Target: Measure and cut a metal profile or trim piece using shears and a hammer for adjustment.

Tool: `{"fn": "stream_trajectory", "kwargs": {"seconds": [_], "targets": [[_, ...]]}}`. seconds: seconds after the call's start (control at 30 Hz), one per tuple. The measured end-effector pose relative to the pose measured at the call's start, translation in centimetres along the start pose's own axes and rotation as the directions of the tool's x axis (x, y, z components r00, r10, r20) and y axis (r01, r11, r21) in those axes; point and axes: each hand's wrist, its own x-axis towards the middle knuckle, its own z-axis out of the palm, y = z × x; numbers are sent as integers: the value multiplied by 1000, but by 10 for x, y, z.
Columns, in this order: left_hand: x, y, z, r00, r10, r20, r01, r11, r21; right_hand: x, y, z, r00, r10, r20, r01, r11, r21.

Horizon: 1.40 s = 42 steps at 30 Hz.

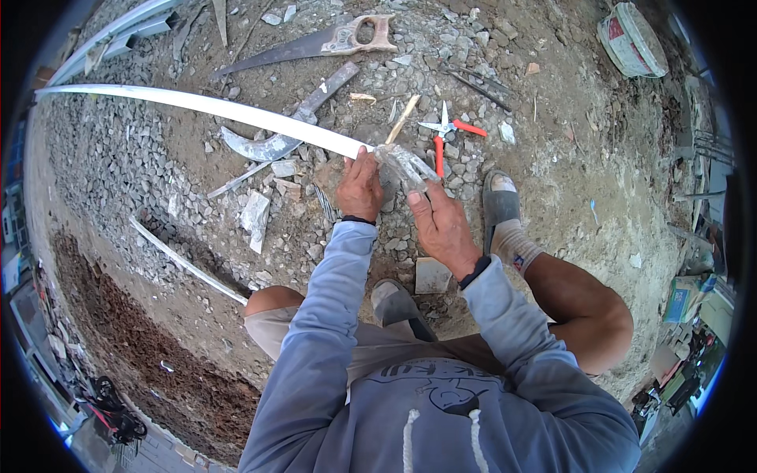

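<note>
My left hand (360, 187) is closed round a long white strip (236, 113) near its right end. The strip runs off to the far left. At that end sits a dusty, whitish two-armed tool (408, 164), shaped like pincers. My right hand (443, 225) grips the lower ends of its arms. Whether its jaws bite on the strip, I cannot tell. Just beyond lie a thin wooden stick (403, 118) and open pruning shears with red handles (439, 146). A grey metal blade with a curved end (260, 147) lies partly under the strip.
A handsaw (303, 46) with a wooden handle lies on the rubble at the far side. Dark long-handled tool (481, 88) rests right of it. A white bucket (631, 39) stands far right. A pale curved strip (185, 260) and a square tile (432, 276) lie nearer.
</note>
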Motion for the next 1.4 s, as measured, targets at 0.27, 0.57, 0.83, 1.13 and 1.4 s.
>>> {"fn": "stream_trajectory", "kwargs": {"seconds": [0.27,0.57,0.83,1.13,1.4], "targets": [[4,3,0,1000,21,6,-21,1000,-12,0,23,18,996,-73,-44,63,978,-197],[6,2,-1,1000,16,9,-16,1000,-15,-4,-2,-5,990,-92,-104,90,996,-27],[6,5,-1,1000,21,20,-20,998,-57,4,32,22,982,-154,-110,136,979,-155],[5,6,-6,998,-34,58,35,999,-28,-6,-4,-3,851,-472,-229,462,881,-102],[7,1,-1,1000,-17,17,18,998,-57,-4,20,21,989,-85,-123,75,994,-82]]}}
